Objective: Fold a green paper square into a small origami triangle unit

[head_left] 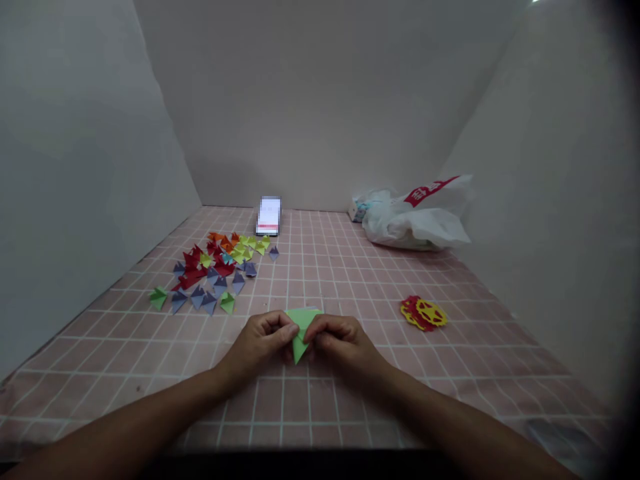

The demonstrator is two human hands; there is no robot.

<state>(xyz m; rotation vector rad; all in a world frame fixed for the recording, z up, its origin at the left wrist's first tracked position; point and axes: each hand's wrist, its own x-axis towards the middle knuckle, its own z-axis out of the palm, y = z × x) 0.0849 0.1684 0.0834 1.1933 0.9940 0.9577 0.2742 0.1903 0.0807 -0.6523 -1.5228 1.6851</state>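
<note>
A green piece of folded paper [303, 323] is held up at the middle front, its narrow point facing down toward me. My left hand [267, 337] pinches its left side between thumb and fingers. On the opposite side, my right hand [340, 335] is closed on the paper near its right edge, with the fingertips partly hidden. Something pale shows just behind the paper's top edge; I cannot make out what. Left of my hands lie folded green papers, one of them a small green piece [227, 303] nearest my left hand.
Many small folded papers in red [193, 267], purple, yellow and orange spread over the pink checked tablecloth [320, 273] at left. A lit phone [269, 217] leans at the back. White plastic bag [415, 223] and a box [357, 209] sit back right; red and yellow cut-outs [424, 313] lie right.
</note>
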